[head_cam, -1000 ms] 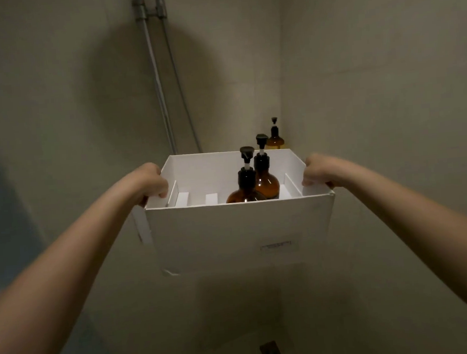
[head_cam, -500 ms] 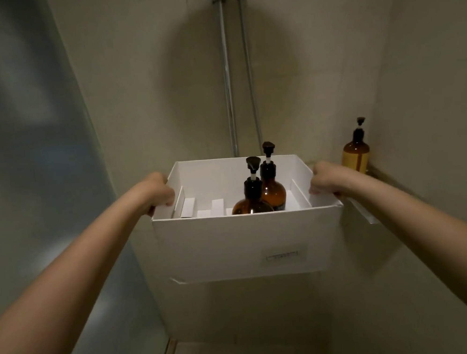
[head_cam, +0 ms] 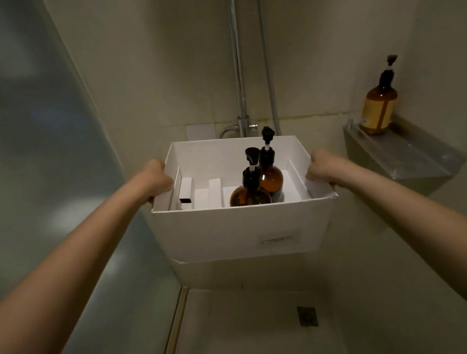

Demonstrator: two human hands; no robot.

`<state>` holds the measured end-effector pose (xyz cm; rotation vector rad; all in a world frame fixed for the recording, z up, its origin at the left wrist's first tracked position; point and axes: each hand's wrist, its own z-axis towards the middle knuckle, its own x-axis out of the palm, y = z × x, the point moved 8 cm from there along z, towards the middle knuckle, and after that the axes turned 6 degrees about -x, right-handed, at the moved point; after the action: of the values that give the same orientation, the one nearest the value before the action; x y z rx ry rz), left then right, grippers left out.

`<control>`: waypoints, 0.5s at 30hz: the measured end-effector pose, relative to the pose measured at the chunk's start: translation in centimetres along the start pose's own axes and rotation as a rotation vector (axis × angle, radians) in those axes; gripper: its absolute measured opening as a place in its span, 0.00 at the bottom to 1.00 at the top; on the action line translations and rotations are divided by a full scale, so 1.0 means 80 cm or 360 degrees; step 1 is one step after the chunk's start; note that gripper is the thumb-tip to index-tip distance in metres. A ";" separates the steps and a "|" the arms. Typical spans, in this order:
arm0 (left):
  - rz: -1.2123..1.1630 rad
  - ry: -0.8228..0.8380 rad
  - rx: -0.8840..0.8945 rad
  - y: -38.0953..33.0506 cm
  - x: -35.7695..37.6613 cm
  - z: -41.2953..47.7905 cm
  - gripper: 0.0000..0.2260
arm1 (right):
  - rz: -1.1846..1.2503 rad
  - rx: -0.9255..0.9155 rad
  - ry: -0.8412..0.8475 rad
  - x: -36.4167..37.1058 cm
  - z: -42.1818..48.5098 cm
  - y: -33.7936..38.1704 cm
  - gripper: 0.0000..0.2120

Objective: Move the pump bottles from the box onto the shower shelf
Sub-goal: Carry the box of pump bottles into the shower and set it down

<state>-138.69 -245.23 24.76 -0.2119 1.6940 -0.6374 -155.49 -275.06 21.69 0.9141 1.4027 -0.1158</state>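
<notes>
Amber pump bottles (head_cam: 257, 180), 2, upright in white box (head_cam: 239, 226).

Tiled shower stall: 2 chrome pipes (head_cam: 237, 64) climb the back wall, glass screen (head_cam: 28, 137) at left, floor drain (head_cam: 307, 315) below.

White box (head_cam: 231, 230), plain, small pale label on front; white dividers (head_cam: 215, 189) inside, one with black end. Two amber-brown pump bottles (head_cam: 271, 178) in it, black pumps, white pump stems. Third bottle (head_cam: 378, 106) on shelf: amber, yellowish-tan label, black pump. Shelf (head_cam: 409, 154) grey metal. Walls beige-grey tile. Shower pipe (head_cam: 237, 64) silver chrome. Floor drain (head_cam: 307, 315) dark grey. Glass panel (head_cam: 28, 137) bluish-grey.
</notes>
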 end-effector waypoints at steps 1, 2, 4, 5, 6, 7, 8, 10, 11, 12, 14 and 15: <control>0.0008 -0.0001 0.0008 0.005 0.008 0.003 0.07 | 0.0001 0.0007 0.0006 0.009 -0.002 -0.005 0.16; 0.0023 -0.0005 0.0019 0.011 0.017 0.006 0.06 | 0.0000 0.0005 0.0014 0.019 -0.003 -0.010 0.16; 0.0062 0.0004 0.0045 0.024 0.038 0.013 0.05 | -0.0024 0.0003 0.0025 0.039 -0.006 -0.022 0.15; 0.0088 0.0014 0.0056 0.032 0.050 0.017 0.05 | -0.0048 0.0007 0.0029 0.050 -0.006 -0.029 0.14; 0.0122 0.0018 0.0065 0.039 0.062 0.021 0.05 | -0.0071 0.0012 0.0031 0.062 -0.006 -0.037 0.13; 0.0158 0.0023 0.0070 0.047 0.075 0.024 0.05 | -0.0091 0.0017 0.0032 0.074 -0.005 -0.045 0.12; 0.0182 0.0032 0.0071 0.056 0.089 0.027 0.05 | -0.0106 0.0026 0.0033 0.086 -0.004 -0.054 0.11; 0.0187 0.0068 0.0055 0.074 0.121 0.033 0.06 | -0.0132 0.0052 0.0035 0.112 0.000 -0.072 0.10; 0.0174 0.0084 0.0049 0.083 0.137 0.036 0.06 | -0.0151 0.0067 0.0037 0.125 0.002 -0.082 0.10; 0.0158 0.0092 0.0050 0.091 0.153 0.038 0.07 | -0.0165 0.0082 0.0039 0.139 0.004 -0.092 0.10; 0.0167 0.0092 0.0054 0.105 0.182 0.043 0.08 | -0.0168 0.0112 0.0044 0.168 0.009 -0.110 0.11; 0.0204 0.0087 0.0057 0.112 0.196 0.046 0.10 | -0.0158 0.0128 0.0045 0.183 0.010 -0.120 0.11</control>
<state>-137.04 -246.28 6.42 -0.0599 1.7321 -0.5819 -157.14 -275.56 4.29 0.9151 1.4789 -0.2362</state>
